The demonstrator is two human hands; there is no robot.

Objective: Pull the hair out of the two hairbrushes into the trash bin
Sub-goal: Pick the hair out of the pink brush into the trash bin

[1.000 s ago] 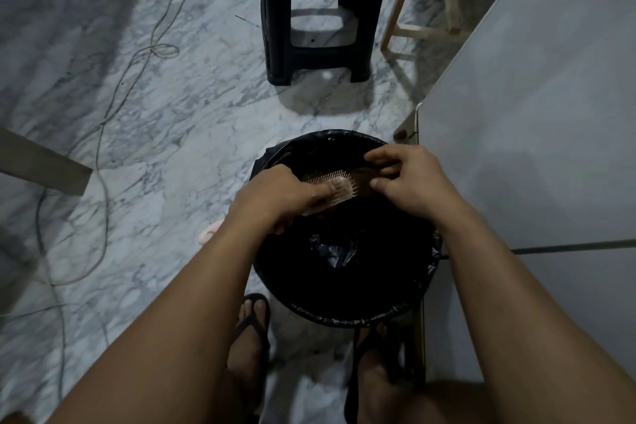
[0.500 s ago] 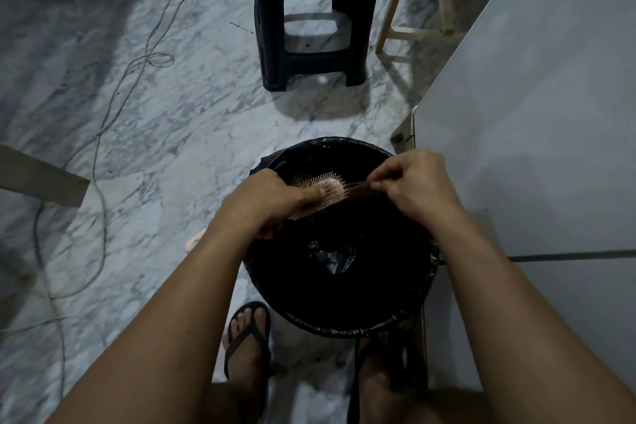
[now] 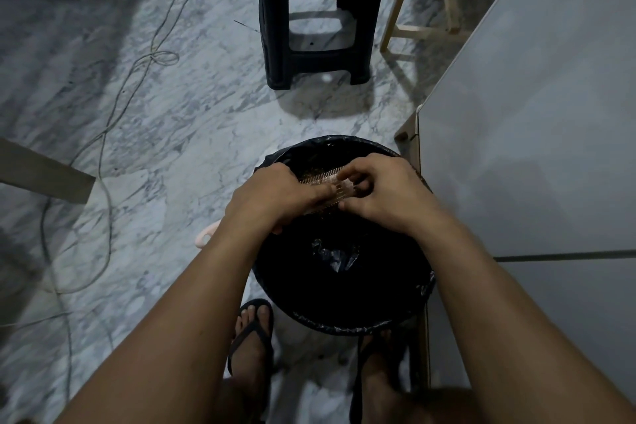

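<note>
A pale pink hairbrush point(image 3: 325, 179) is held bristles-up over the round trash bin point(image 3: 344, 320), which is lined with a black bag. My left hand point(image 3: 275, 194) grips the brush by its handle end. My right hand point(image 3: 385, 194) sits at the brush's head with its fingertips pinched into the bristles, where dark hair clings. The brush's handle is hidden under my left hand. A second pink brush end point(image 3: 205, 235) pokes out on the floor behind my left forearm.
A black plastic stool point(image 3: 316, 45) stands beyond the bin. A grey tabletop point(image 3: 533, 148) runs along the right, touching the bin. Wooden legs point(image 3: 406, 10) stand at the back, cables point(image 3: 103, 148) trail over the marble floor on the left, and my feet in flip-flops point(image 3: 253, 330) are just below the bin.
My right hand, which had pulled a strand of hair away to the right, has come back onto the brush head. The left hand keeps holding the brush over the bin.
</note>
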